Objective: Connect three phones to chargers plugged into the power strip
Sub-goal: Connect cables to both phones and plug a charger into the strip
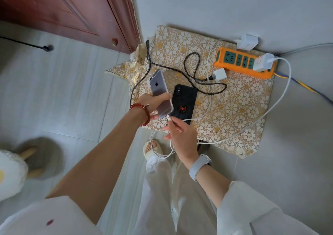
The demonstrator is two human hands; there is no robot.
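My left hand [153, 103] grips a grey phone [159, 88], back side up, above the near left of the patterned table. My right hand [180, 132] pinches the white cable's plug [169, 119] right at the phone's bottom end. That white cable [281, 99] loops round to a white charger [263, 62] plugged into the orange power strip [243, 63]. A black phone [183, 102] with a red spider mark lies face down beside my hands. A black braided cable [193, 68] runs to a loose white charger [220, 74]. Another white charger [247, 41] lies behind the strip.
The small table wears a gold flower-patterned cloth [234, 104] and stands against a grey wall. A dark red door [72, 9] is at the upper left. My slippered foot [153, 150] is under the table edge on the pale tiled floor.
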